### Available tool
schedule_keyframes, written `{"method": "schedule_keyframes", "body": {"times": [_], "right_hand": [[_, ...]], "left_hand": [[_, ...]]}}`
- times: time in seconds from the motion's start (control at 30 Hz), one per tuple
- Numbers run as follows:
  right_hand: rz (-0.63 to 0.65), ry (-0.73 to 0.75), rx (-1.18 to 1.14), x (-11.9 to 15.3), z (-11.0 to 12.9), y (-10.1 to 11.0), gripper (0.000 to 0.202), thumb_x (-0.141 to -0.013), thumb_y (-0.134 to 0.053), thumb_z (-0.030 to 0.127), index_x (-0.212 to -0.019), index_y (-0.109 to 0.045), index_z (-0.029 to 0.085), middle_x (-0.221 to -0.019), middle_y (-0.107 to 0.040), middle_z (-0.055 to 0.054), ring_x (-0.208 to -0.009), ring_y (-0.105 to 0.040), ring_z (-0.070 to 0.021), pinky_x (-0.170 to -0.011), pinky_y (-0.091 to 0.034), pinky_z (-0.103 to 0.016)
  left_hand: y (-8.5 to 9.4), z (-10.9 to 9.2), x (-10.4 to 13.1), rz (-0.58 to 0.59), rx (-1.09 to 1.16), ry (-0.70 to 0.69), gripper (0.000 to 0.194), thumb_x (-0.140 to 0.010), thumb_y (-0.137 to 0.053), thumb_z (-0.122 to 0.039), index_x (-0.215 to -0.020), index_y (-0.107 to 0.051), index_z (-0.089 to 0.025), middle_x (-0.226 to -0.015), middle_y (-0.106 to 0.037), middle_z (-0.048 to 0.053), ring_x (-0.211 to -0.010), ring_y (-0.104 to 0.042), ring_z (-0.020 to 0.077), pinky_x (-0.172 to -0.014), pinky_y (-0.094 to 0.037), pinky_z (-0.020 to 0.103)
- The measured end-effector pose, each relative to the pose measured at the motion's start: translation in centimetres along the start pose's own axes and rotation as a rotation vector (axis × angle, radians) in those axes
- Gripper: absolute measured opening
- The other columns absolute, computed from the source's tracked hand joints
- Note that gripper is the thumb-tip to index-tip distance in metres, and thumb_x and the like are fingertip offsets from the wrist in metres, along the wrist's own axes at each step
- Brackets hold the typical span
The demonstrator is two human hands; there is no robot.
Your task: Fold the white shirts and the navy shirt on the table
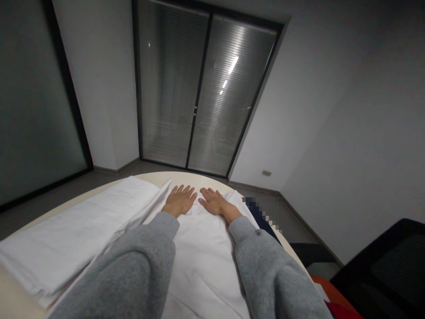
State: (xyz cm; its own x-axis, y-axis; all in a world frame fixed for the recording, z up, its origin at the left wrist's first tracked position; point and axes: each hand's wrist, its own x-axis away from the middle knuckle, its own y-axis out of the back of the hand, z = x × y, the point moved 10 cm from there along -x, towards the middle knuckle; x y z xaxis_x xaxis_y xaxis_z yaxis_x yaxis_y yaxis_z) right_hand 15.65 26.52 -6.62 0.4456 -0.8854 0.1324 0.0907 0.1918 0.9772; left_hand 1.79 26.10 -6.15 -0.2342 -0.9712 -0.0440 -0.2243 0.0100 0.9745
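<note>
A white garment [202,252], which looks like a shirt or coat, lies spread on the round table. My left hand [180,199] rests palm down on its far end, fingers stretched out and spread. Close beside it, my right hand [214,201] also lies flat on the white cloth, fingers extended and angled toward the left. Neither hand grips anything. To the left, a wide folded section of white cloth [83,230] stretches toward the near edge; my left sleeve hides where it meets the middle part. Both forearms cover some of the fabric.
The pale table [162,176] has a curved far edge. Dark blue cloth [257,212], partly pixelated, lies at its right edge. A black mesh chair [395,266] stands at the right, near orange and red items [335,299]. Beyond are glass doors with blinds [195,88].
</note>
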Motion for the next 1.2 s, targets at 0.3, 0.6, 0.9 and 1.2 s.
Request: {"method": "schedule_keyframes", "body": {"times": [0.3,0.6,0.9,1.2], "right_hand": [[-0.017,-0.214,0.023,0.3,-2.8,0.4,0.077,-0.104,-0.013,0.066,-0.167,-0.012,0.022,-0.174,-0.009,-0.004,-0.161,-0.004,-0.0260,-0.126,0.011,-0.057],[-0.055,-0.264,0.026,0.3,-3.6,0.5,0.080,-0.103,-0.016,0.069,-0.167,-0.015,0.021,-0.174,-0.012,-0.007,-0.161,-0.007,-0.0305,-0.125,0.010,-0.062],[-0.063,-0.257,0.023,0.2,-3.8,0.6,0.079,-0.103,-0.017,0.069,-0.167,-0.016,0.022,-0.174,-0.013,-0.006,-0.161,-0.009,-0.0299,-0.125,0.007,-0.063],[-0.063,-0.260,0.031,0.3,-3.6,0.6,0.076,-0.104,-0.018,0.065,-0.167,-0.014,0.022,-0.174,-0.012,-0.005,-0.161,-0.006,-0.0307,-0.125,0.011,-0.061]], "left_hand": [[1.4,1.4,0.4,-0.107,0.022,0.103,0.062,-0.104,-0.033,-0.055,-0.158,-0.044,-0.026,-0.173,-0.023,0.008,-0.160,-0.017,0.0340,-0.126,-0.014,0.060],[4.8,-0.7,1.9,-0.400,0.043,0.110,0.035,-0.096,-0.054,-0.032,-0.122,-0.069,-0.015,-0.139,-0.058,0.019,-0.133,-0.046,0.0375,-0.106,-0.045,0.048],[3.3,1.6,-0.2,-0.314,0.061,0.057,0.031,-0.098,-0.046,-0.019,-0.115,-0.071,-0.010,-0.124,-0.069,0.019,-0.123,-0.061,0.0271,-0.113,-0.040,0.036],[3.2,-1.9,0.7,-0.245,-0.020,-0.073,0.049,-0.104,-0.037,-0.027,-0.151,-0.052,-0.029,-0.170,-0.034,0.003,-0.160,-0.019,0.0285,-0.129,-0.005,0.055]]}}
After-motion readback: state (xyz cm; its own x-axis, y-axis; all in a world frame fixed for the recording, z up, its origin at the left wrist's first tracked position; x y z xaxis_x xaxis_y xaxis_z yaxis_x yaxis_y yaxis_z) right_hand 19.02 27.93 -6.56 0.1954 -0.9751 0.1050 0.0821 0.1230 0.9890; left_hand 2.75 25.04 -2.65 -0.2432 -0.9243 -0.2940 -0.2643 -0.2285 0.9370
